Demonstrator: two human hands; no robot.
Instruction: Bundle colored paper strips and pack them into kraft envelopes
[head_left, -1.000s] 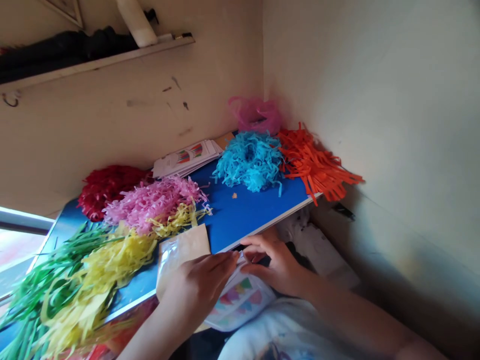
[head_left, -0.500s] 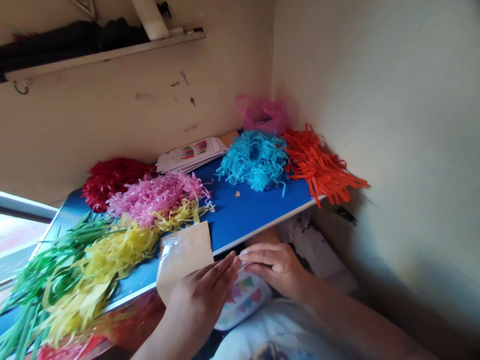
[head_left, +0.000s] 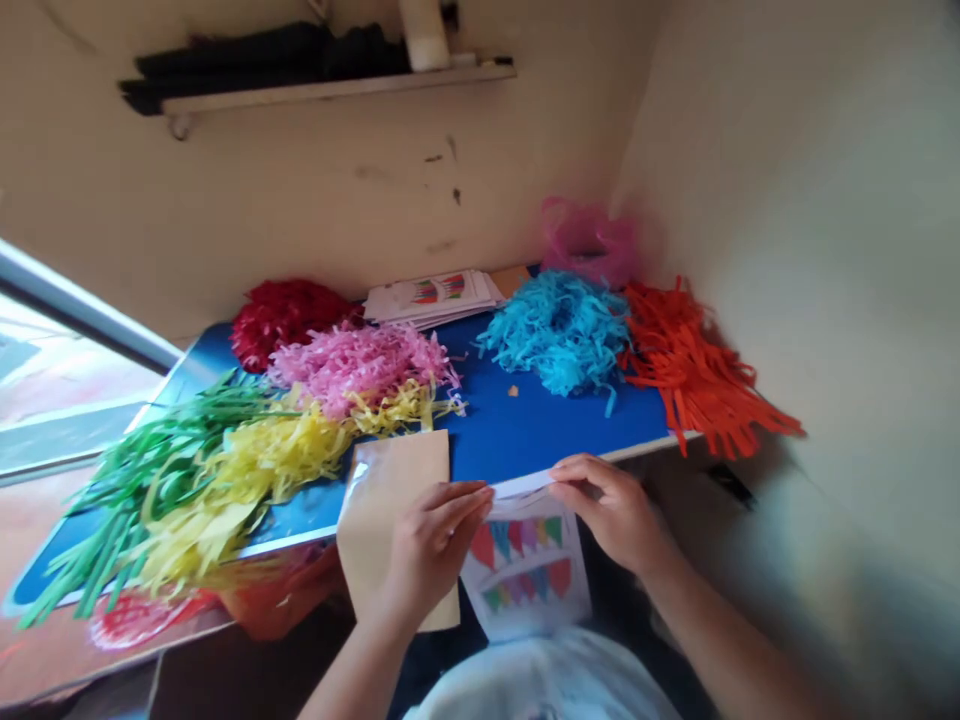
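A white paper printed with rows of coloured bunting [head_left: 529, 580] hangs below the table's front edge, over my lap. My left hand [head_left: 439, 540] pinches the left end of its top edge between thumb and fingers. The right end of that edge is pinched by my right hand [head_left: 611, 505]. A narrow white strip along the top, seemingly a fold, stretches between the two hands. Just left of my left hand, a brown paper piece with a shiny clear patch [head_left: 397, 500] lies partly over the table edge.
On the blue table [head_left: 495, 440] lie piles of shredded paper: green [head_left: 180, 440], yellow [head_left: 292, 450], pink [head_left: 367, 360], dark red [head_left: 292, 315], light blue [head_left: 559, 330] and orange [head_left: 697, 370]. Behind them are printed papers [head_left: 431, 295] and a pink plastic bag [head_left: 589, 245]. A shelf [head_left: 337, 92] hangs above.
My hands have moved apart along the paper's top edge, uncovering the strip and more bunting print. The view has swung left, so the table appears further right.
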